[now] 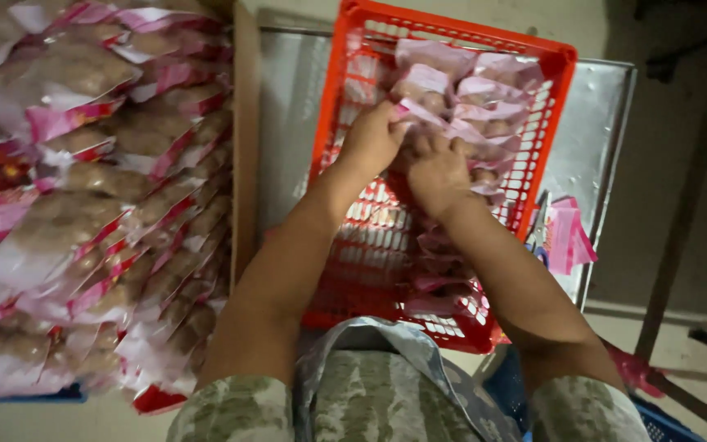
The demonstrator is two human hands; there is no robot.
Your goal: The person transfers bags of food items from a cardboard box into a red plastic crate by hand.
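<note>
An orange-red plastic basket (345,90) sits on a steel table and holds several clear-and-pink snack packets (472,94) filled with brown pieces, stacked along its right side. Both my hands reach into the basket. My left hand (372,141) grips the near end of one packet at the stack's left edge. My right hand (435,170) presses against the same stack just beside it, fingers curled on a packet. More packets (439,270) lie lower in the basket under my right forearm.
A big heap of the same packets (100,196) fills a cardboard box on the left, its wall (245,147) beside the basket. The steel table (599,115) carries loose pink wrappers (568,237) at right. A blue crate (656,421) stands below.
</note>
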